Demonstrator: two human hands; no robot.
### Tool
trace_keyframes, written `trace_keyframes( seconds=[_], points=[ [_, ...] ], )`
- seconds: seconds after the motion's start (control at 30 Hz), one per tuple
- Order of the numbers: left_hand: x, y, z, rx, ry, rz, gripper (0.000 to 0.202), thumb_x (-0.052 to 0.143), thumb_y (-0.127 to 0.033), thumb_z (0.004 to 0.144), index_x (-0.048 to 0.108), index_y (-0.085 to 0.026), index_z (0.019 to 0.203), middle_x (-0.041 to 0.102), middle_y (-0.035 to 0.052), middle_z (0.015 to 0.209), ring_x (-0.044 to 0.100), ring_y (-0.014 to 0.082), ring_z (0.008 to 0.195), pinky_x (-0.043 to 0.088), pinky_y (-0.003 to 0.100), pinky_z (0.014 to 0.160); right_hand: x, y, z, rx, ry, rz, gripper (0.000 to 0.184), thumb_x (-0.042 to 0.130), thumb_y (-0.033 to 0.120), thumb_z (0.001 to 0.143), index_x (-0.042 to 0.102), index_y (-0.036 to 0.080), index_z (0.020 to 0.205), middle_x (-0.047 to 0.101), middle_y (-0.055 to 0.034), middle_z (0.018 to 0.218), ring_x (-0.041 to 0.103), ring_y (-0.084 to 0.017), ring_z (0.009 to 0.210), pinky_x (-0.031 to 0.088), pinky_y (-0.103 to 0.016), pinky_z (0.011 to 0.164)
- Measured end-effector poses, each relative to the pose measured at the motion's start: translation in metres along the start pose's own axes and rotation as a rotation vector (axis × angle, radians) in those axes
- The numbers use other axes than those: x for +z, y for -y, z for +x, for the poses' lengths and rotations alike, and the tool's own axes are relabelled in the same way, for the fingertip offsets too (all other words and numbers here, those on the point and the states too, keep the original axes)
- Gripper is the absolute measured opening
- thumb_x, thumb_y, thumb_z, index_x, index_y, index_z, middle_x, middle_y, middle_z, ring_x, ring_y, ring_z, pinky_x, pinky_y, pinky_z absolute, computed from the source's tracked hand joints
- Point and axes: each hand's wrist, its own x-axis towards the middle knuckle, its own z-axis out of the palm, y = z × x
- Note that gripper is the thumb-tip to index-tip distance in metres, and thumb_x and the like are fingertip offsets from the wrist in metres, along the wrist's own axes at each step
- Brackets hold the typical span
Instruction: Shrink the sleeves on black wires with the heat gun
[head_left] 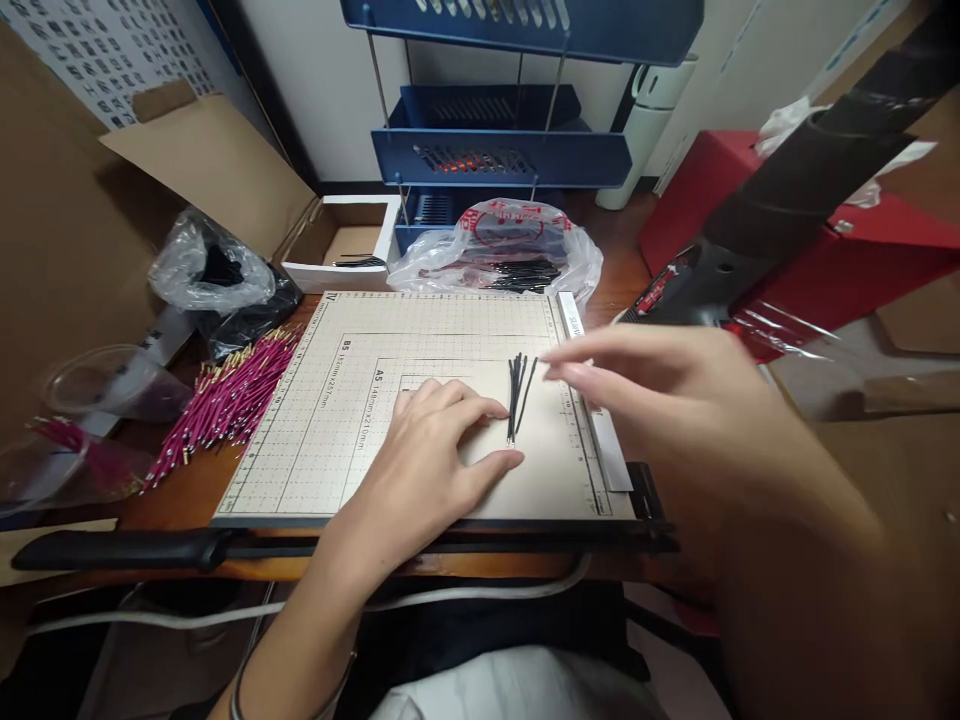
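A small bundle of thin, short black wires with pale lower ends lies on a cream paper trimmer board printed with grid lines. One wire leans apart from the others on the right. My left hand rests on the board, thumb and index finger apart. Its index fingertip is at the bundle's left side, and its thumb tip sits just below the lower ends. Over the board's right edge, my right hand is slightly blurred. Its thumb and index tips are a little apart, close to the leaning wire's top; nothing shows between them.
The trimmer's black-handled blade arm lies along the front edge. Magenta wires are piled left, near plastic cups. Behind are a white box, a plastic bag of black wires and a blue rack. A dark jointed tool juts in right.
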Motion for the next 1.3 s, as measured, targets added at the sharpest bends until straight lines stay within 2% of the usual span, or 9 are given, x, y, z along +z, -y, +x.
trace_keyframes(
  seconds=[0.07,0.13,0.27,0.53,0.7,0.87,1.0,1.13,1.3],
  points=[
    [0.001,-0.001,0.001,0.001,-0.008,0.0,0.023,0.085,-0.039,0.094,0.078,-0.027,0.112,0.074,0.0005,0.109,0.064,0.0276,0.112,0.039,0.045,0.102,0.001,-0.006,0.025,0.048,0.104,-0.147,0.019,0.071,0.028,0.099,0.086,0.022,0.108,0.086,-0.0073,0.11,0.079,-0.026,0.103,0.061,-0.041,0.099],
    [0.003,0.0,0.002,0.004,-0.021,-0.001,0.019,0.083,-0.038,0.096,0.077,-0.027,0.109,0.074,-0.0002,0.106,0.064,0.0261,0.109,0.039,0.044,0.1,0.005,-0.013,0.05,0.088,0.214,-0.294,0.025,0.07,0.025,0.097,0.085,0.021,0.116,0.085,-0.0107,0.12,0.078,-0.03,0.112,0.058,-0.043,0.104],
    [0.005,0.001,0.002,0.003,-0.028,-0.009,0.015,0.081,-0.037,0.098,0.077,-0.027,0.108,0.073,-0.0006,0.104,0.064,0.0248,0.106,0.038,0.043,0.097,0.012,-0.022,0.072,0.109,0.3,-0.373,0.018,0.073,0.022,0.092,0.087,0.022,0.104,0.085,-0.01,0.119,0.078,-0.029,0.11,0.059,-0.037,0.094],
    [0.007,0.005,-0.001,0.04,-0.067,0.002,0.015,0.082,-0.037,0.097,0.078,-0.027,0.108,0.075,-0.0013,0.106,0.066,0.0248,0.105,0.037,0.041,0.094,0.013,-0.028,0.061,0.082,0.34,-0.282,0.024,0.071,0.018,0.094,0.087,0.021,0.112,0.08,-0.0036,0.084,0.072,-0.018,0.079,0.054,-0.031,0.083],
    [0.006,-0.003,0.002,0.005,-0.083,-0.019,0.02,0.082,-0.043,0.096,0.078,-0.026,0.106,0.076,-0.001,0.103,0.067,0.025,0.102,0.038,0.042,0.092,0.014,-0.031,0.059,0.004,0.326,-0.276,0.026,0.07,0.017,0.093,0.086,0.022,0.114,0.081,-0.0046,0.098,0.068,-0.017,0.082,0.051,-0.031,0.082],
    [0.012,-0.014,0.011,-0.134,-0.153,0.025,0.02,0.078,-0.041,0.097,0.074,-0.023,0.088,0.072,-0.0001,0.084,0.064,0.0241,0.086,0.038,0.04,0.081,0.003,-0.022,0.05,0.1,0.266,-0.316,0.011,0.074,0.024,0.089,0.084,0.022,0.088,0.079,-0.0026,0.086,0.067,-0.017,0.077,0.046,-0.03,0.071],
    [0.017,-0.014,0.015,-0.152,-0.203,0.051,0.016,0.076,-0.033,0.095,0.072,-0.023,0.083,0.068,-0.0012,0.075,0.06,0.0223,0.077,0.037,0.038,0.076,0.004,-0.016,0.045,0.197,0.347,-0.332,0.026,0.073,0.037,0.09,0.077,0.021,0.069,0.072,-0.0007,0.065,0.062,-0.016,0.064,0.041,-0.031,0.063],
    [0.017,-0.011,0.014,-0.141,-0.232,0.041,0.013,0.073,-0.029,0.093,0.072,-0.023,0.081,0.062,-0.0023,0.069,0.058,0.021,0.072,0.036,0.037,0.074,0.013,-0.019,0.044,0.203,0.355,-0.374,0.033,0.076,0.043,0.087,0.073,0.021,0.063,0.065,0.001,0.055,0.055,-0.013,0.055,0.034,-0.032,0.056],
    [0.014,-0.011,0.013,-0.139,-0.235,0.024,0.01,0.071,-0.028,0.092,0.074,-0.023,0.083,0.064,-0.002,0.071,0.06,0.0204,0.072,0.039,0.037,0.075,0.015,-0.023,0.044,0.192,0.336,-0.35,0.025,0.077,0.037,0.084,0.076,0.02,0.066,0.068,0.0013,0.059,0.056,-0.012,0.056,0.036,-0.031,0.056]
  ],
)
